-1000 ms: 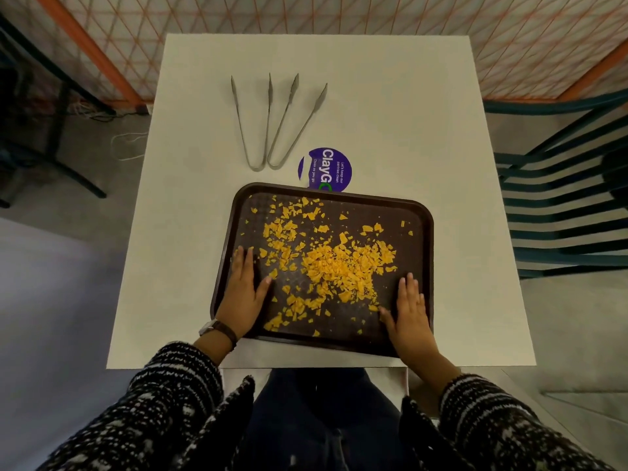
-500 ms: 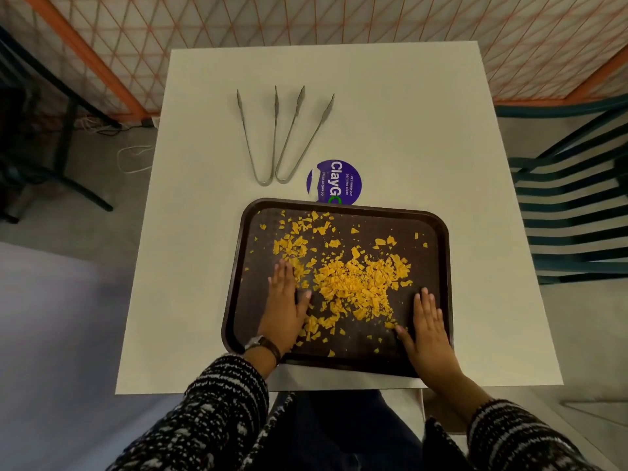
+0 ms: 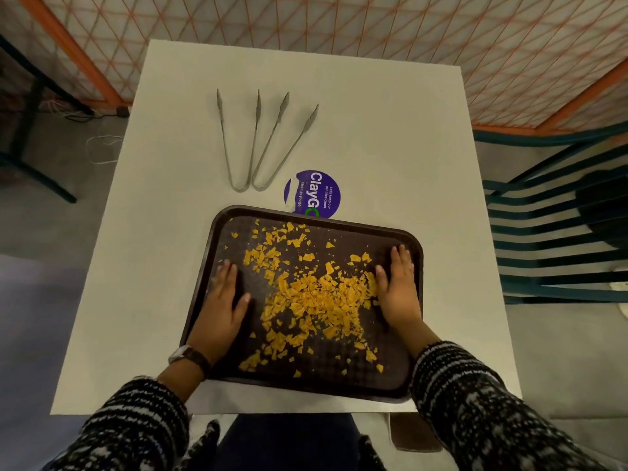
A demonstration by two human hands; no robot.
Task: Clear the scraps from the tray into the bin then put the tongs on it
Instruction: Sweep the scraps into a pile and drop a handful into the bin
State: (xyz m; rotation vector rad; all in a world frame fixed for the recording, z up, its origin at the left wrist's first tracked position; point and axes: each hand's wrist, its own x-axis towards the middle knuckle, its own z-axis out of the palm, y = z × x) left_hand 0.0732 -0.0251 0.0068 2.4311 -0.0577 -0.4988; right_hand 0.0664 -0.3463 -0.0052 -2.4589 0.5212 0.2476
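My right hand (image 3: 398, 289) has slid up the tray (image 3: 316, 385) since before; both it and my left hand (image 3: 222, 309) are lying flat and open, holding nothing, flanking orange scraps (image 3: 316, 297) heaped mid-tray.

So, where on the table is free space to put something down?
Bare table to the right of the tongs and sticker, and a strip left of the tray. The tray itself is crowded with scraps and both hands.
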